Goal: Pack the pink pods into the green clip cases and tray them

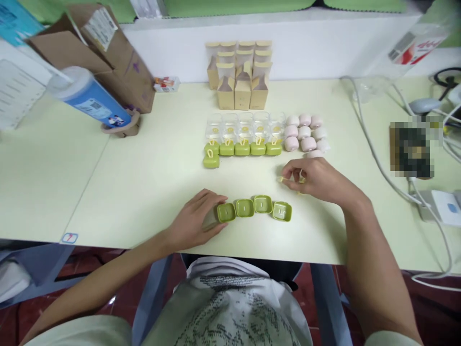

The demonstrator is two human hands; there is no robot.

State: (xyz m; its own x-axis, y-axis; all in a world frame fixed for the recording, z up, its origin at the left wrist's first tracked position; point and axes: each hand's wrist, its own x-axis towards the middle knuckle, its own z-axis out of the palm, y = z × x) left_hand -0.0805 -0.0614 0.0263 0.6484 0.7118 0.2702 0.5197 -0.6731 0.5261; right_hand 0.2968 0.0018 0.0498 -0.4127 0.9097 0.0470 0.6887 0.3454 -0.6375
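Observation:
Several green square cases point(254, 208) lie open side up in a row near the table's front edge. My left hand point(196, 218) rests at the left end of that row, fingers curled against the leftmost case. My right hand point(315, 179) hovers just behind the row's right end, fingertips pinched on a small yellow loop point(284, 179). More yellow loops lie under that hand, mostly hidden.
Further back lie a line of green cases with yellow loops point(242, 148), clear plastic boxes point(245, 126), pink rounded pieces point(306, 133) and tan cartons point(240, 72). A brown cardboard box point(108, 53) and a blue tube point(90, 98) stand left. White cables point(374, 149) run on the right.

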